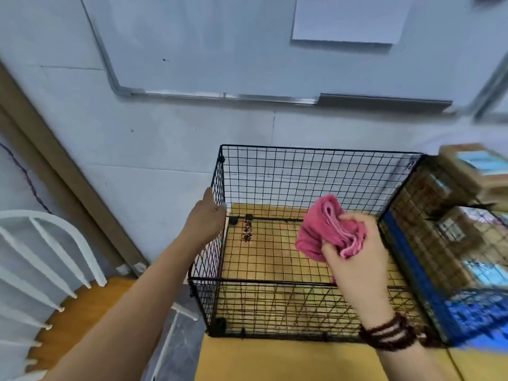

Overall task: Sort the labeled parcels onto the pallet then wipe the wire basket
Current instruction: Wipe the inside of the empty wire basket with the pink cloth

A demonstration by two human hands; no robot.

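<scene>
Item 1. Wire basket (316, 174): black mesh, open top, standing on a yellow table (275, 361) against a pale wall; nothing lies inside it.

Item 2. Left hand (204, 218): holds the top edge of the basket's left wall, thumb upright on the outside, fingertips hooked over the wire.

Item 3. Right hand (354, 259): fingers curled tight round a bunched pink cloth (324, 229), held above the basket's interior towards its right side and clear of the mesh. A dark bead bracelet (390, 334) sits on the wrist.

Item 4. Parcels (472, 166): brown cartons with pale labels, stacked just right of the basket on a blue pallet (478, 314) (blurred, partly seen through the right wall).

Item 5. Surroundings: white chair (55, 257) with an orange seat at the left; whiteboard (220, 50) on the wall.
</scene>
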